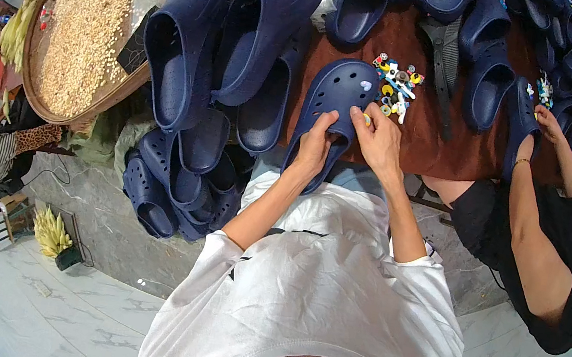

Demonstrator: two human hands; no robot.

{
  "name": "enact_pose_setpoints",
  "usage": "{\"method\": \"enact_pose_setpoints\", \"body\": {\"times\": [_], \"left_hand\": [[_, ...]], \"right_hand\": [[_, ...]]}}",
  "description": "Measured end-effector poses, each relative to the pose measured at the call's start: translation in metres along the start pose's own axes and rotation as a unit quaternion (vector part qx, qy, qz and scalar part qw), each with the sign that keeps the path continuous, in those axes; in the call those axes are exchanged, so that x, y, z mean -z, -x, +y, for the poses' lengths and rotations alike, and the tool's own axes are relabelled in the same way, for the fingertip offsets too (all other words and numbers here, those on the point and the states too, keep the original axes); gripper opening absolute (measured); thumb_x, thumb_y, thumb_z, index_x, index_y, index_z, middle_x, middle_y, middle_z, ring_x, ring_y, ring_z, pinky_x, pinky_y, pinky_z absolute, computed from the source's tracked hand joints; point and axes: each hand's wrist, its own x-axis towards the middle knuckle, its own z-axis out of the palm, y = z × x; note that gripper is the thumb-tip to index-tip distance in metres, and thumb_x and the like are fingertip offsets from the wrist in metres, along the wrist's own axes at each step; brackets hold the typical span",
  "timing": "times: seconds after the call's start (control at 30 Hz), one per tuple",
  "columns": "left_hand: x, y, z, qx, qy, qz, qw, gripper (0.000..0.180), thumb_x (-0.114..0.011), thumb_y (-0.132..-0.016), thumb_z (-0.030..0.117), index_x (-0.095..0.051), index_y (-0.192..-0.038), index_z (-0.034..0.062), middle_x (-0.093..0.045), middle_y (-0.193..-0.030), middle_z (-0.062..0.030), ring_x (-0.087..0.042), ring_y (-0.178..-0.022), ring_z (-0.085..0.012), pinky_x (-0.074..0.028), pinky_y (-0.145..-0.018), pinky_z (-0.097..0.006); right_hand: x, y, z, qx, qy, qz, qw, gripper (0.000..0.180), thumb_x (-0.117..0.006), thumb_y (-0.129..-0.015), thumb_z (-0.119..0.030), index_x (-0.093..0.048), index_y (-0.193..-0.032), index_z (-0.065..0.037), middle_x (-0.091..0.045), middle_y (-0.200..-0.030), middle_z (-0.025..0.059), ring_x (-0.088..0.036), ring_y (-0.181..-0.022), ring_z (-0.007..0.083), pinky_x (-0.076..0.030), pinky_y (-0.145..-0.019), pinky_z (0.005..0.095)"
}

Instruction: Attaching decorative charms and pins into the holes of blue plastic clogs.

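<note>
Now, a navy clog [331, 91] is gripped at the edge of its opening by the left hand [312, 147]. By the right hand [381, 143], a small charm [366, 119] is pinched close above this shoe. Just beyond the right hand, colourful charms [398, 87] are heaped on the brown-covered table [429, 148]; to the left of both hands, other clogs [193, 34] are stacked.

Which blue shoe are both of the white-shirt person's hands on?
The middle clog, with a pale charm near its toe: the left hand and right hand touch it. The person in black touches another clog.
</note>
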Motion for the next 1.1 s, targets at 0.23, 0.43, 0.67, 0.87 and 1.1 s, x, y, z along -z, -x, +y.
{"method": "enact_pose_setpoints", "body": {"times": [0.23,0.43,0.67,0.87,1.1], "left_hand": [[0.004,-0.003,-0.003,0.000,0.004,-0.004,1.000,0.033,-0.068,-0.086,0.022,-0.058,-0.112,0.0042,-0.062,-0.106,-0.0052,-0.061,-0.093,-0.0152,-0.049,-0.083,-0.031],[0.007,-0.006,0.002,0.025,0.006,-0.013,1.000,0.036,-0.067,-0.085,0.022,-0.057,-0.115,0.0048,-0.062,-0.108,-0.0061,-0.060,-0.099,-0.0177,-0.046,-0.092,-0.034],[-0.002,-0.019,0.003,-0.001,0.153,-0.097,0.983,0.044,-0.059,-0.081,0.010,-0.052,-0.122,-0.0020,-0.059,-0.119,-0.0140,-0.058,-0.110,-0.0266,-0.043,-0.100,-0.039],[-0.016,-0.014,0.007,-0.034,0.151,-0.128,0.980,0.058,-0.054,-0.073,0.015,-0.049,-0.128,-0.0059,-0.056,-0.129,-0.0181,-0.054,-0.120,-0.0316,-0.037,-0.109,-0.043],[-0.010,-0.016,0.000,-0.044,0.159,-0.163,0.973,0.065,-0.051,-0.071,0.016,-0.046,-0.133,-0.0045,-0.053,-0.134,-0.0184,-0.050,-0.126,-0.0319,-0.034,-0.112,-0.044]], "right_hand": [[-0.011,-0.003,0.003,0.167,-0.037,0.127,0.977,0.032,-0.061,-0.092,-0.027,-0.050,-0.076,-0.002,-0.051,-0.070,0.0146,-0.054,-0.062,0.0323,-0.040,-0.056,0.0436],[0.000,-0.013,0.011,0.139,-0.037,0.179,0.973,0.029,-0.061,-0.093,-0.028,-0.051,-0.082,-0.003,-0.054,-0.074,0.0149,-0.056,-0.065,0.0343,-0.042,-0.058,0.0440],[0.022,-0.028,0.051,0.088,0.162,0.166,0.969,0.027,-0.057,-0.094,-0.028,-0.055,-0.091,-0.002,-0.060,-0.088,0.0192,-0.061,-0.081,0.0378,-0.046,-0.067,0.0491],[0.023,-0.048,0.009,0.094,0.029,0.153,0.983,0.045,-0.066,-0.087,-0.043,-0.055,-0.099,-0.001,-0.062,-0.092,0.0166,-0.064,-0.083,0.0333,-0.050,-0.070,0.0443],[0.000,-0.061,0.015,0.135,0.080,0.151,0.976,0.053,-0.069,-0.084,-0.044,-0.055,-0.107,0.002,-0.056,-0.103,0.0231,-0.062,-0.086,0.0407,-0.050,-0.073,0.0482]]}}
